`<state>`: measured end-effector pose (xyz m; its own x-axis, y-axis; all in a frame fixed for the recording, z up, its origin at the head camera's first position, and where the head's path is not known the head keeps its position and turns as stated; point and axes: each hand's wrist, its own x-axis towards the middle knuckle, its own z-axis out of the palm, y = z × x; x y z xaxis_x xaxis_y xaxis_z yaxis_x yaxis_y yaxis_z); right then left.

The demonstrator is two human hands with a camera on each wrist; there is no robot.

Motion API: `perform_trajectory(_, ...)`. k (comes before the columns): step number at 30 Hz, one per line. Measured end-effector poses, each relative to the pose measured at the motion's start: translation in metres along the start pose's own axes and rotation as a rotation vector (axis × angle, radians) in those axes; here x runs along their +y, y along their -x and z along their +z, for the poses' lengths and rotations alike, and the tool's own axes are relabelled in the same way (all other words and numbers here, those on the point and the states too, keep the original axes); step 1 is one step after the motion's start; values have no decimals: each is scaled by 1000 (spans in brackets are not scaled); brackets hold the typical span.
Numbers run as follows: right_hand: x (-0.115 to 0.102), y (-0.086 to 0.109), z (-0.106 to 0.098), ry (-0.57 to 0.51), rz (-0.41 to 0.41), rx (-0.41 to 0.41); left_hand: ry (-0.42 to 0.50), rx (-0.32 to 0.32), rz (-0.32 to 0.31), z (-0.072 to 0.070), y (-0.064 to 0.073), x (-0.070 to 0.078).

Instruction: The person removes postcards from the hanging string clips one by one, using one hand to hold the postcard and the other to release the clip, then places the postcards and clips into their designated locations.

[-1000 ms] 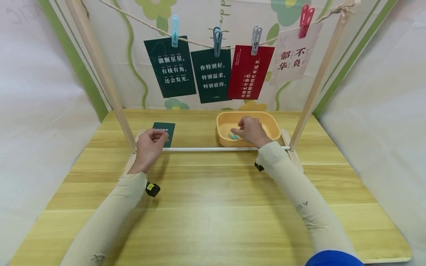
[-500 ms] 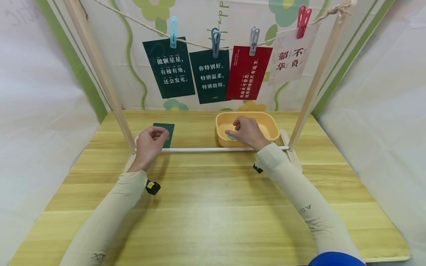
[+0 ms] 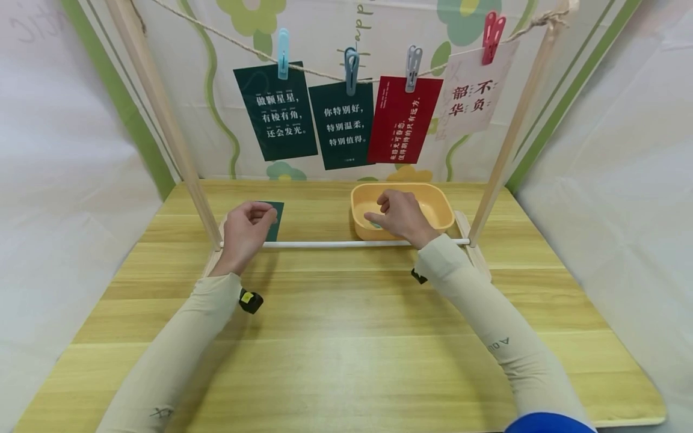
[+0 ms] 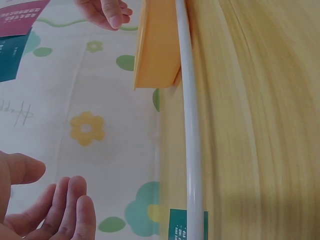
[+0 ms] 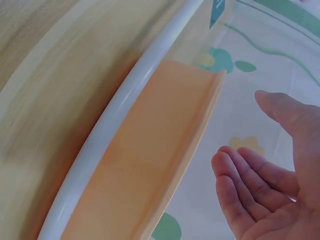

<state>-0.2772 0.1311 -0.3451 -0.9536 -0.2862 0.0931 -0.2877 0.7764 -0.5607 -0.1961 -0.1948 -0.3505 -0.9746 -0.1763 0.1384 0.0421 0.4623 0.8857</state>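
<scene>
My left hand (image 3: 243, 234) hovers over a dark green card (image 3: 274, 225) lying on the table, covering much of it in the head view. In the left wrist view, a gap shows between its thumb and loosely bent fingers (image 4: 77, 200), and nothing is held there. Above the yellow plastic basin (image 3: 445, 207) is my right hand (image 3: 403, 216), thumb apart from the fingers and nothing between them. A bit of a light blue-green clothespin (image 3: 375, 225) shows inside the basin beneath that thumb; the rest is hidden.
A twine line (image 3: 319, 74) runs between two wooden posts (image 3: 503, 144). Clothespins hold two green cards (image 3: 342, 141), a red card (image 3: 397, 132) and a pale pink card (image 3: 471, 114) on it. A white rod (image 3: 325, 244) crosses low between the posts, in front of the basin.
My right hand has shifted slightly left over the basin, so the clothespins inside are now mostly hidden. My left hand has barely moved, covering a little more of the card on the table.
</scene>
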Motion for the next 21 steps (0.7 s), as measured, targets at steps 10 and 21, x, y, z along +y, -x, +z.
perform_trajectory(10, -3, 3, -3, 14, -28, -1, 22, 2, 13, 1, 0, 6)
perform_trajectory(21, -15, 10, -5, 0, -40, -32, 26, 0, 14, 2, -5, 15)
